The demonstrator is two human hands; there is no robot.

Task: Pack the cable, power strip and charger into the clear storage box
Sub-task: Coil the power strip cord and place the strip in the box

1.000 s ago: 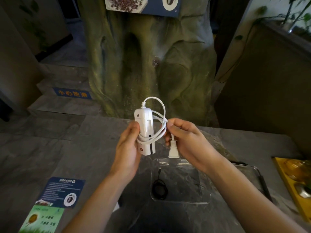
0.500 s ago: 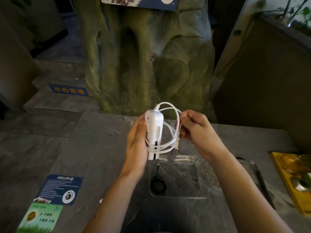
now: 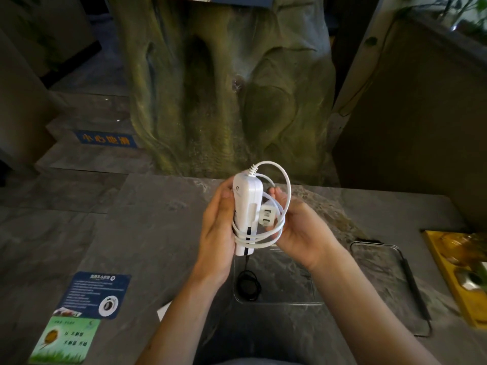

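I hold a white power strip upright above the table, its white cord looped round it and its plug lying against its right side. My left hand grips the strip from the left. My right hand cups the cord loops and the plug from the right. Below my hands stands the clear storage box, and a coiled black cable lies in its left part. I see no charger.
The box's clear lid lies to the right, a black pen-like stick along its right edge. A yellow tray sits at the far right. Blue and green cards lie at the left. A rock-like pillar rises behind the table.
The cord has been wound further round the strip. The plug, hanging below my right hand a second ago, now lies against the strip's side. Both hands stayed above the box.
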